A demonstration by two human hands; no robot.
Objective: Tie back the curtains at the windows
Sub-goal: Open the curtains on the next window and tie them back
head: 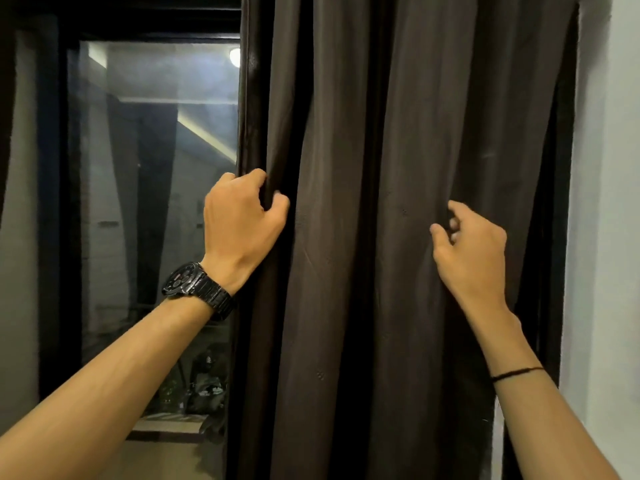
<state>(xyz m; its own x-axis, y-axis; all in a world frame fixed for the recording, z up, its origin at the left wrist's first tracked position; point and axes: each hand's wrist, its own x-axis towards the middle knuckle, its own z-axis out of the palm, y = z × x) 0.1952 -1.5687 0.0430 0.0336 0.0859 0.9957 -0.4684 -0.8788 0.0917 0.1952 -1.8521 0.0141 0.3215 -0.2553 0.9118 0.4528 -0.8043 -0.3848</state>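
We face a window in a dim room; the work surface is hanging fabric, not a bench. Far L: grey wall [17, 271]. Next comes the dark window frame [52, 202] w/ 1 glass pane [156, 220], uncovered. 1 round lamp [234, 57] glows at the pane's upper R corner. The L forearm reaches up from the lower L and carries 1 black watch [197, 289] at the wrist. The left hand [239, 223] grips the L edge of the curtain [346, 271], fingers wrapped round the edge and thumb on the front face. Qty: 1 curtain, dark brown, covering the R part of the window from the pane's edge to the R wall. Its long axis is vertical; it hangs straight down, folds running top to bottom, and leaves view at both ends. The right hand [474, 251] sits at a fold toward the fabric's R side, slightly lower than the left hand. Its fingers and thumb are half curled against the cloth; we cannot tell whether they pinch it. 1 thin black thread band [516, 373] circles the R forearm. Far R: white wall [613, 237]. Hands: 2, well apart, both at the same curtain.
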